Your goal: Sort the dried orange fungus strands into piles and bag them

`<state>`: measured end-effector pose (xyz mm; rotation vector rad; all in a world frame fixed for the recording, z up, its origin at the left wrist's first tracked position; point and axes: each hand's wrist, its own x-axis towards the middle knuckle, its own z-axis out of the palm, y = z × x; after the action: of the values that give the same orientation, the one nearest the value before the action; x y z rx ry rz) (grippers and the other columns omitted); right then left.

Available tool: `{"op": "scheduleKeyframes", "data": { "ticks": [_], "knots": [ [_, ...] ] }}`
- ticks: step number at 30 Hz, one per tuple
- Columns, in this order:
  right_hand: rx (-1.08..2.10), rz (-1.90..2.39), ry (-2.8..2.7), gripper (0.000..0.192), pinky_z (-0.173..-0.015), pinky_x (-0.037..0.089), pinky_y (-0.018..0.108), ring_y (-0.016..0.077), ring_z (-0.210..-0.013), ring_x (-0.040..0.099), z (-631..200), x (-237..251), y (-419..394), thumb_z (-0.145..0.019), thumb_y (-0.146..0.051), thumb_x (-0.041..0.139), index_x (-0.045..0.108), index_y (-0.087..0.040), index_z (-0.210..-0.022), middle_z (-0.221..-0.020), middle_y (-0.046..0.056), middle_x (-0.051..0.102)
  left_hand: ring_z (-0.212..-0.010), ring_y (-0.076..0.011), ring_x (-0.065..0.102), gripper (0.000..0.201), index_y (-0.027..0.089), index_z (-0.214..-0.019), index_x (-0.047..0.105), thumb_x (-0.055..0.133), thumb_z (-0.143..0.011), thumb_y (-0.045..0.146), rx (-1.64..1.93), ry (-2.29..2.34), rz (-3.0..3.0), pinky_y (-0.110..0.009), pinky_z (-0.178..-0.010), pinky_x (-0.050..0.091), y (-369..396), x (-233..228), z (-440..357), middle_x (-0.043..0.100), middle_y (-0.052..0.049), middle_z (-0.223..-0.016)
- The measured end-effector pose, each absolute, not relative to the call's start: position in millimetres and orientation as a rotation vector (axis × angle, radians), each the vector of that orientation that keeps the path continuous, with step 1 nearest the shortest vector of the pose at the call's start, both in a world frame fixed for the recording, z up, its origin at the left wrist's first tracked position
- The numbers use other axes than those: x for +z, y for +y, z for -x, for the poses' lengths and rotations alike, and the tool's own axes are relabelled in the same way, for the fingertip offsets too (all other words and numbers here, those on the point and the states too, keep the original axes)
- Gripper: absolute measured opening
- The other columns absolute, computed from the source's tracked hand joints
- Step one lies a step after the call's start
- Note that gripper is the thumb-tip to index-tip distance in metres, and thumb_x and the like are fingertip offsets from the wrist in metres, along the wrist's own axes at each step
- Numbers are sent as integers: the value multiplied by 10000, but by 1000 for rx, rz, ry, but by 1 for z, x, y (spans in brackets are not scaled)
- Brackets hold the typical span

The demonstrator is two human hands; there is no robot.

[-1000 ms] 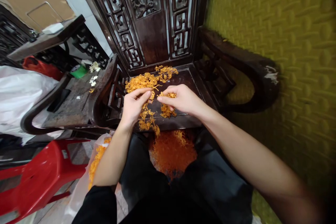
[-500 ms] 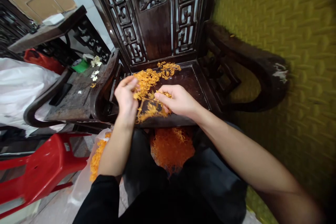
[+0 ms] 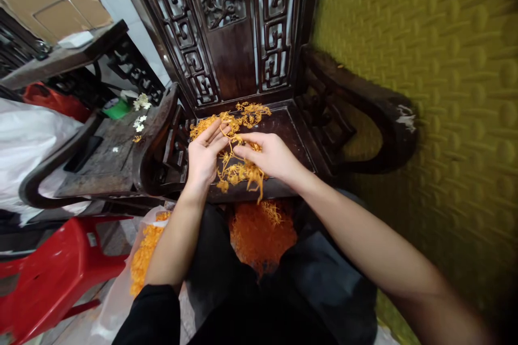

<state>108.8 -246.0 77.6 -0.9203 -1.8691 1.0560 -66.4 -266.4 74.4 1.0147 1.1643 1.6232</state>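
Note:
Orange, thin-branched sprigs lie in a pile [image 3: 204, 127] on the dark wooden chair seat [image 3: 285, 124]. My right hand [image 3: 271, 156] is closed in a pinch on an orange sprig [image 3: 238, 172], whose branches hang over the seat's front edge. Facing it, my left hand [image 3: 206, 153] has its fingers stretched out and the thumb apart. A thin stem of the sprig runs by the left fingertips; whether they touch it I cannot tell. Behind both hands lies a looser orange cluster [image 3: 254, 113].
Between the knees is a mass of darker orange strands [image 3: 263, 234]. A clear plastic bag [image 3: 117, 291] with orange pieces sits at left, beside a red plastic stool [image 3: 52, 275]. Chair arms [image 3: 364, 97] flank the seat. White blossoms [image 3: 140, 123] and green tape [image 3: 116, 109] lie on the side table.
My left hand has turned, its fingers now reaching up and right beside the stem. My right hand keeps its pinch, and the sprig hangs lower. The whole view has shifted slightly.

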Motion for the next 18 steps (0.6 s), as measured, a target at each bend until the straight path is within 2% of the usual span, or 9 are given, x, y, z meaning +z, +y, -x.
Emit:
{"op": "scheduleKeyframes", "data": {
  "ticks": [3,6,11,14,18],
  "knots": [
    [937,940,-1897,278,-754,455,317,190,-800,626,-104,75,-248,-941,-415,666,756,-153,-950,-899,63,744,-1134,-294,739,574,175,-1215,744,920,-673,243,1594,1180,-1114,-439,-1029,571,-272,75,67,742,-154,-1271],
    [851,961,-1891,299,-738,418,304,179,-785,601,-102,74,-247,-987,-394,601,685,-158,-823,-854,62,717,-1040,-252,757,561,181,-1226,739,908,-706,306,1549,1227,-1189,-405,-976,583,-277,75,67,759,-133,-1221],
    [863,965,-1861,312,-712,398,302,170,-744,579,-105,78,-251,-976,-468,617,681,-176,-887,-830,39,693,-849,-162,726,528,195,-1162,741,916,-689,352,1528,1322,-1255,-326,-853,586,-280,78,68,760,-89,-1119],
    [818,950,-1851,363,-664,361,299,144,-660,500,-102,77,-252,-1026,-408,525,628,-180,-762,-698,8,595,-739,-108,668,473,207,-1109,741,923,-684,306,1529,1276,-1251,-274,-778,567,-282,81,61,738,-42,-996],
    [835,1029,-1654,417,-619,360,282,135,-619,455,-102,68,-221,-1007,-469,542,577,-190,-699,-625,-8,508,-673,-82,606,351,193,-970,749,925,-669,230,1702,1241,-1317,-213,-680,521,-286,90,58,684,2,-823]
  ]
}}
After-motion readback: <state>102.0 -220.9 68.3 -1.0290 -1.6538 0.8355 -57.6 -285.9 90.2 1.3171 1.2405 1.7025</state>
